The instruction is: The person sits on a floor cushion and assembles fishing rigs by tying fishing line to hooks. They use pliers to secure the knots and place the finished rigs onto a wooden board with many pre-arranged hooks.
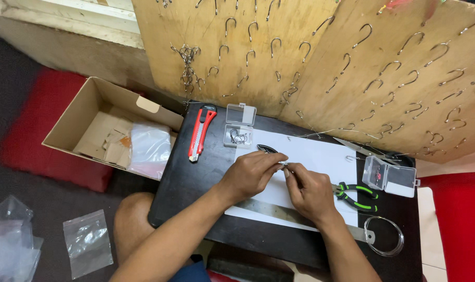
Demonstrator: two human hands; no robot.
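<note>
Both forearms bare, no sleeves, watch or rings visible on left hand (250, 175) or right hand (310, 192). Knee bare; dark blue garment at lap.

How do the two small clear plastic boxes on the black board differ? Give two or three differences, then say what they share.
The clear box by the red knife lies left of the hands; the clear box by the pliers lies right. The left box has metal hooks inside; the right box shows something small and red. The left box's lid stands open toward the wooden boards; the right box's lid opens sideways. Both are small, transparent, hinged and open.
</note>
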